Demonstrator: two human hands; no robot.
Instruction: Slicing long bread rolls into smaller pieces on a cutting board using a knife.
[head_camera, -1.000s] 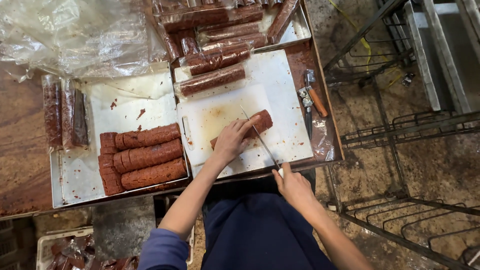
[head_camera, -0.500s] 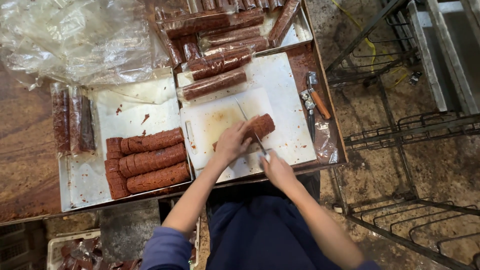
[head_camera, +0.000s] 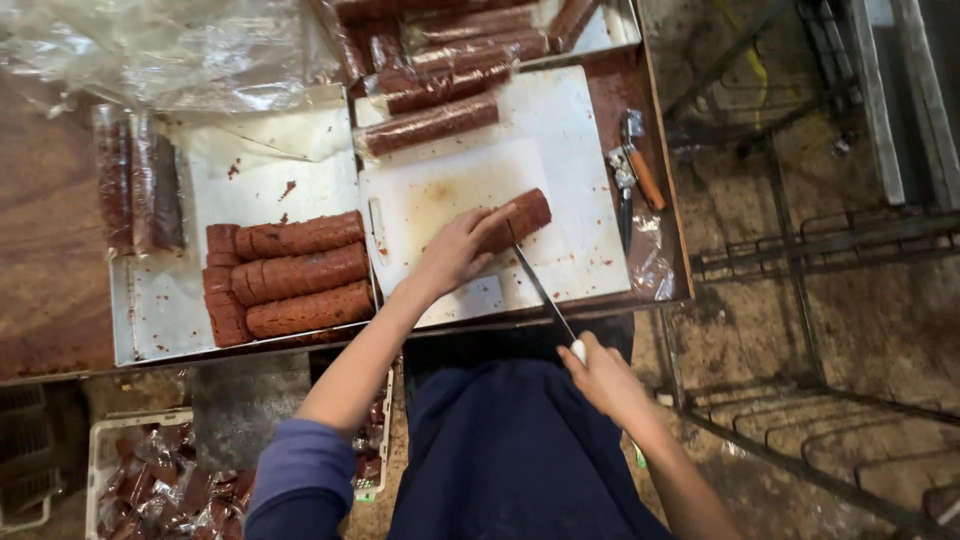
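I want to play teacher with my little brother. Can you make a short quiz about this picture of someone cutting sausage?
1. True or false: the left hand presses on the sausage piece on the white cutting board.
2. What does the right hand hold?
A. a spoon
B. a knife
C. a cup
3. How many long peeled sausages lie side by side on the tray at the left?

Key
1. True.
2. B, with its blade against the piece's near side.
3. Three, with short pieces at their left ends.
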